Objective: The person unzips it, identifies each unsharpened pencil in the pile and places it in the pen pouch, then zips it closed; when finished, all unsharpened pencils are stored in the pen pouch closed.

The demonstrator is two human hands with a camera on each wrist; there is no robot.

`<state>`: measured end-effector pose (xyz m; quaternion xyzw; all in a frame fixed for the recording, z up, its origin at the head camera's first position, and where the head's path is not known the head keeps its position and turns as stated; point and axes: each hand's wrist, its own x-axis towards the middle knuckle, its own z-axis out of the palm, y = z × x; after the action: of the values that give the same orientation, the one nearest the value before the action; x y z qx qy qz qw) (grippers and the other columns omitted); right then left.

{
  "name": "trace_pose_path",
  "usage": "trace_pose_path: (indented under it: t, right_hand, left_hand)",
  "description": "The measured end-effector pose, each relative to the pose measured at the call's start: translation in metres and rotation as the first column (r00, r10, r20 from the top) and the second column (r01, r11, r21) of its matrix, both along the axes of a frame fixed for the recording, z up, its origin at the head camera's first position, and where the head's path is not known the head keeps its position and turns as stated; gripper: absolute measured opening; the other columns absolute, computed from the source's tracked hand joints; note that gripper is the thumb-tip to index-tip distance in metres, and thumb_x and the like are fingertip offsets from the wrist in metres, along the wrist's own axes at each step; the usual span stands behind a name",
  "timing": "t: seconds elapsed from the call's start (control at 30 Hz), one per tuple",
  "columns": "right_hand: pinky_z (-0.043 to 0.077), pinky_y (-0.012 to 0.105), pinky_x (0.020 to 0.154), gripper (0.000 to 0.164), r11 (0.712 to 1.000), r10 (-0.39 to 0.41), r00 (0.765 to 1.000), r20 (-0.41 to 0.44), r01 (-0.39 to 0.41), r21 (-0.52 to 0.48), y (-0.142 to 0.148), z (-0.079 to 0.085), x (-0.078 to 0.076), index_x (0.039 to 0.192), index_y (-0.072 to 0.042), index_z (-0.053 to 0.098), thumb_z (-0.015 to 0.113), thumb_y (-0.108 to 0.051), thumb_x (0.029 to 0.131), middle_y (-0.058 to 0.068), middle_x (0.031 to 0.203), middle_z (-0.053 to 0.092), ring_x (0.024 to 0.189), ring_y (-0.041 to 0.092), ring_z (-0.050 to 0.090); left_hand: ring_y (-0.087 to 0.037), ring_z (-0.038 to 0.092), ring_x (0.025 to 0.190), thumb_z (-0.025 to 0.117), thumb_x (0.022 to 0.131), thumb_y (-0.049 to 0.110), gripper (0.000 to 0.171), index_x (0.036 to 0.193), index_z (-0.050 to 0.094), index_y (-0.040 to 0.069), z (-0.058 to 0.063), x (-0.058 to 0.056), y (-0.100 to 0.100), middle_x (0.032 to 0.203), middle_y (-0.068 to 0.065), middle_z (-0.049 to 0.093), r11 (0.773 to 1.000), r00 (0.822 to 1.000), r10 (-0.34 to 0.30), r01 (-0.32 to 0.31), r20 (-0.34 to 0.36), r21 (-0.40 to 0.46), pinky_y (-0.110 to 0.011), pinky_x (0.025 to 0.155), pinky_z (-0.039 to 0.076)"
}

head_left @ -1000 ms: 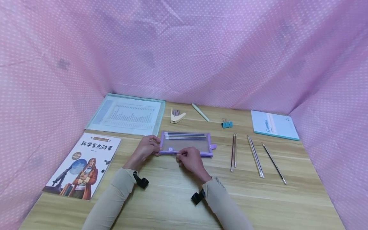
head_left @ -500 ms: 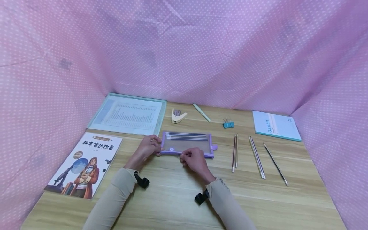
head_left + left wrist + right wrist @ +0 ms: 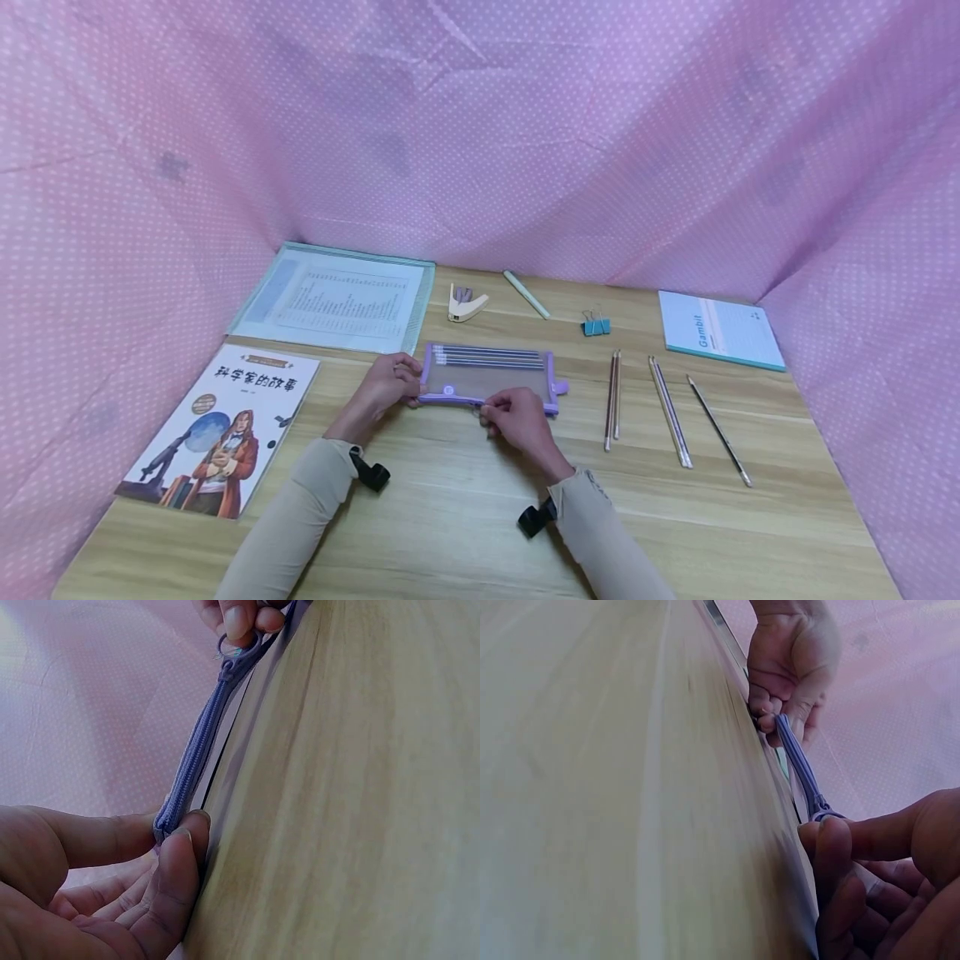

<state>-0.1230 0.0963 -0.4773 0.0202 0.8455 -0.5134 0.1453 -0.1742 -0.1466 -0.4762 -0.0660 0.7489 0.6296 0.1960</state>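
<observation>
A purple-edged mesh pencil case (image 3: 491, 381) lies flat, with several striped pencils (image 3: 487, 358) inside along its far side. My left hand (image 3: 382, 385) pinches the case's left end at the near corner, thumb and fingers on either side of the zipped edge. Between finger and thumb, my right hand (image 3: 519, 417) grips the ring of the zipper pull (image 3: 226, 671), right of the middle of the near edge. From the left corner up to the slider, the zipper teeth (image 3: 191, 761) look meshed in the left wrist view. Beyond the slider, my right fingers hide the zipper.
Several loose pencils (image 3: 670, 412) lie to the right. Behind the case are a stapler (image 3: 468, 308), a pale green pen (image 3: 527, 295) and a teal binder clip (image 3: 596, 325). A document folder (image 3: 337, 300) and a book (image 3: 217, 433) lie left, a notebook (image 3: 722, 329) far right.
My right hand has slid the zipper pull rightward along the near edge of the pencil case. My left hand keeps its hold on the left corner.
</observation>
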Motion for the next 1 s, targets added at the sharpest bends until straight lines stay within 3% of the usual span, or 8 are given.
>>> trace_pose_path:
  t: [1.0]
  right_hand:
    - [0.057,0.023,0.061,0.009,0.993,-0.114,0.993,0.029,0.113,0.034,0.053,0.002,0.004,0.095,-0.004,0.075,0.067,-0.007,0.091,0.008,0.080,0.074,0.064,0.013,0.067]
  left_hand:
    - [-0.013,0.062,0.059,0.062,0.084,-0.016,0.029,0.110,0.051,-0.010,0.000,0.001,0.002,0.066,-0.002,0.064,1.000,1.000,0.009,-0.009,0.005,0.022,-0.026,0.055,0.056]
